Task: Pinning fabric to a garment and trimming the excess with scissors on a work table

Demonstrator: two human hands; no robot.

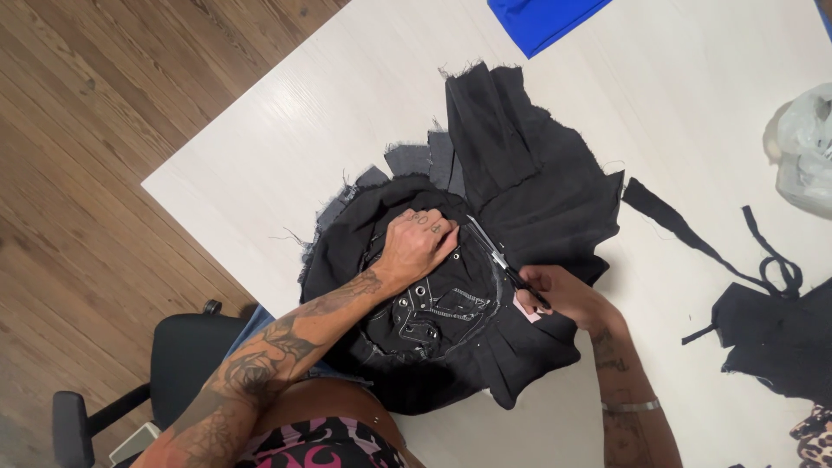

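Note:
A pile of black denim fabric (520, 182) with frayed edges lies on the white table (347, 113). On top of it sits a rounded black piece (438, 321) with white stitching and metal eyelets. My left hand (420, 243) presses flat on this piece, fingers spread along its upper edge. My right hand (555, 295) grips a pair of scissors (498, 256) whose blades point up-left toward my left fingertips, along the edge of the rounded piece. A small pink scrap shows under my right hand.
Black fabric strips and scraps (763, 312) lie to the right. A blue cloth (542, 17) is at the top edge, a clear plastic bag (806, 147) at the far right, leopard-print fabric (815, 433) bottom right. A black chair (173, 364) stands on the wood floor at left.

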